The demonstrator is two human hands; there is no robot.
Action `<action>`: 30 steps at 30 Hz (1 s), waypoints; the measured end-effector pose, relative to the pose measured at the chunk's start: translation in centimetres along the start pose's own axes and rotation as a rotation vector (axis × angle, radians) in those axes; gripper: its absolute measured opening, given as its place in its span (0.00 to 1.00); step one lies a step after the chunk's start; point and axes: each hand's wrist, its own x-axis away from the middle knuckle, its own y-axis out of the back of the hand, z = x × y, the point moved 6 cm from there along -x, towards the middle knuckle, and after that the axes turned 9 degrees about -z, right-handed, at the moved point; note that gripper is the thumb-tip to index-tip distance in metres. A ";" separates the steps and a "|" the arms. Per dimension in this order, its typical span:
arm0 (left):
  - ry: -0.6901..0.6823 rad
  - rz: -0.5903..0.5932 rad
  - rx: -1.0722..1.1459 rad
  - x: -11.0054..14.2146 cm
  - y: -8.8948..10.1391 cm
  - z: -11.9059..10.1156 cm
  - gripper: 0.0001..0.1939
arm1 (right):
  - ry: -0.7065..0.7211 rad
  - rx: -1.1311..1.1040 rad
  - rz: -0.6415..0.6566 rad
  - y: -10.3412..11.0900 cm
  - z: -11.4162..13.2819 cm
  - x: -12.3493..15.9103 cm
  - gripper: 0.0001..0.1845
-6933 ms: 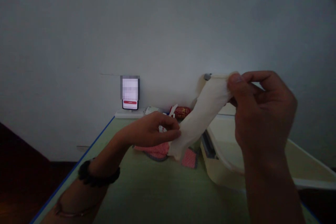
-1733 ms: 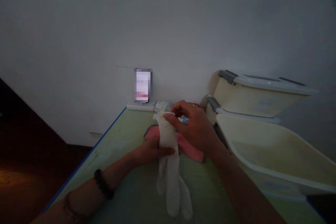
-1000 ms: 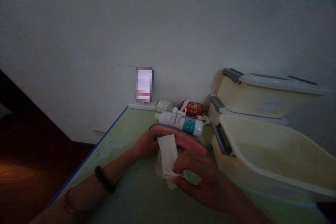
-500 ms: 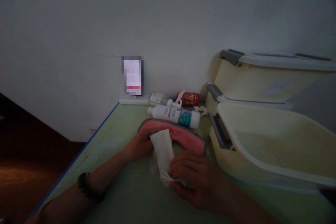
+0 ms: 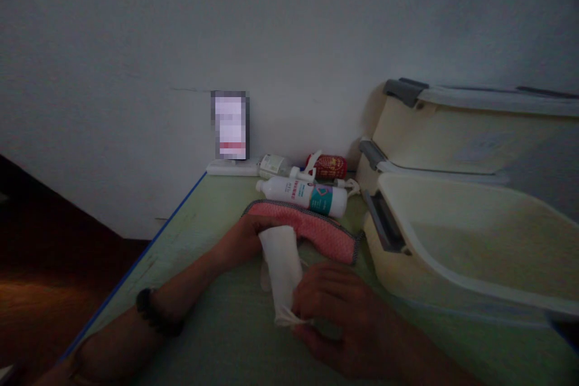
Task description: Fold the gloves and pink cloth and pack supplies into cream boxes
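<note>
White cloth (image 5: pixel 281 259) looks folded, its near end crumpled.

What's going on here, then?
A person at a green table is handling what look like white socks. The left hand holds the far end, while the right hand pinches the near end, where the fabric bunches. Just beyond lie a pink cloth and a white bottle on its side. An open tub is to the right; a lit phone stands at the back.
</note>
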 end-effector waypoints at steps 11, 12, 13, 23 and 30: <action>0.006 -0.073 0.018 -0.2 0.3 0.8 0.12 | -0.134 0.099 0.186 -0.8 -2.1 0.5 0.04; 0.008 -0.069 0.014 -0.3 0.3 0.8 0.12 | -0.151 0.093 0.189 -0.7 -2.1 0.5 0.06; 0.009 -0.069 0.010 -0.3 0.3 0.8 0.12 | -0.168 0.082 0.180 -0.6 -2.0 0.5 0.08; -0.142 -0.051 0.139 0.3 -0.2 -1.3 0.10 | -0.414 -0.029 -0.297 1.7 -3.7 0.5 0.07; -0.212 -0.097 0.125 0.8 -1.0 -3.1 0.08 | -0.354 -0.038 -0.281 1.4 -3.2 -0.2 0.12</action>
